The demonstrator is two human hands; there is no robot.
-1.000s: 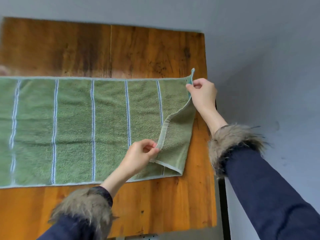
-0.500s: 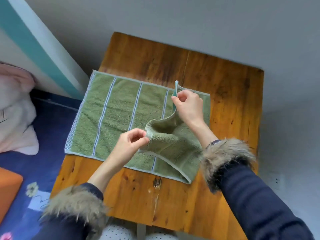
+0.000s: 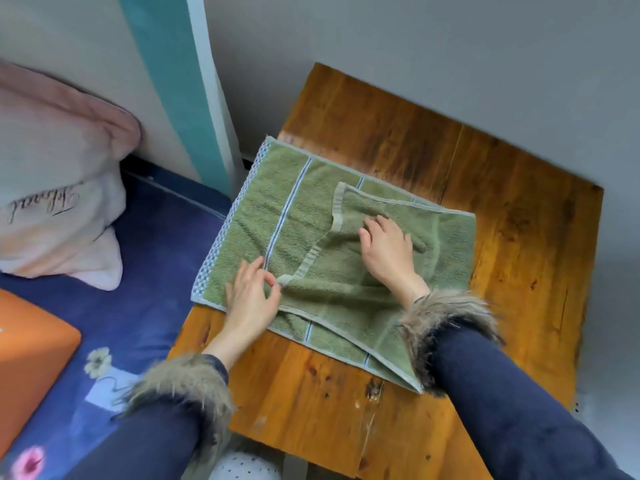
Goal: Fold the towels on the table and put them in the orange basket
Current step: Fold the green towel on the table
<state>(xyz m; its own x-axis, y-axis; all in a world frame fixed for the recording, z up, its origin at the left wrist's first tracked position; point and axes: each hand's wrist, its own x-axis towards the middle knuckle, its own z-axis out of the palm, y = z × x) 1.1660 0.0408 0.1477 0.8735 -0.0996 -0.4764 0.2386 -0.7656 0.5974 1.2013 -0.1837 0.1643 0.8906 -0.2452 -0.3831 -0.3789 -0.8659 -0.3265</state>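
Head view. A green striped towel [image 3: 301,216] lies on the wooden table [image 3: 519,237], covering its left half and reaching the left edge. Its long axis runs from the far left to the near right of the table, and the checked hem faces left, toward the bed. The right end is folded over onto the middle but sits askew: its hem runs in a crooked line from far to near, short of the checked hem.

The left hand [image 3: 251,299] pinches the near corner of the folded flap between thumb and fingertips. The right hand [image 3: 388,251] lies flat on the flap, fingers straight and spread, pressing it down.

Judged by its drape and wrinkles, the terry cloth is soft, light and limp; it will not hold a crease unaided, and it should grip the wood rather than slide. The best holds are the hemmed corners, one per hand, so that the edges can be drawn square.

An orange basket [image 3: 31,358] stands at the near left, well apart from the table, beside a pink pillow [image 3: 59,188].
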